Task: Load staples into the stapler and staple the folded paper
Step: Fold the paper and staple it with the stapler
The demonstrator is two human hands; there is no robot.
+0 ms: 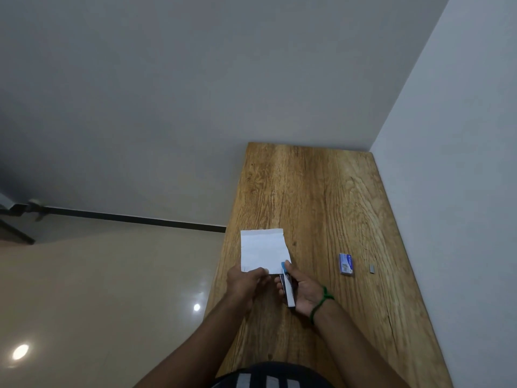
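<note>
Near the table (321, 191) edge, left hand (244, 282) pinches paper (263, 250), right hand (303, 292) stapler (288, 287)

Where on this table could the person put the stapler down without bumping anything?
Bare: the table beyond the paper, up to the wall corner; the strip between paper and staple box; the near right part, this side of the box. Crowded: the paper's near edge, where the left hand and the right hand holding the stapler meet.

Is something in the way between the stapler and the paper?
Nothing visible is. The stapler, held in the right hand, has its blue tip at the near right corner of the paper. The left hand holds the near edge beside it, and the staple box lies off to the right.
</note>
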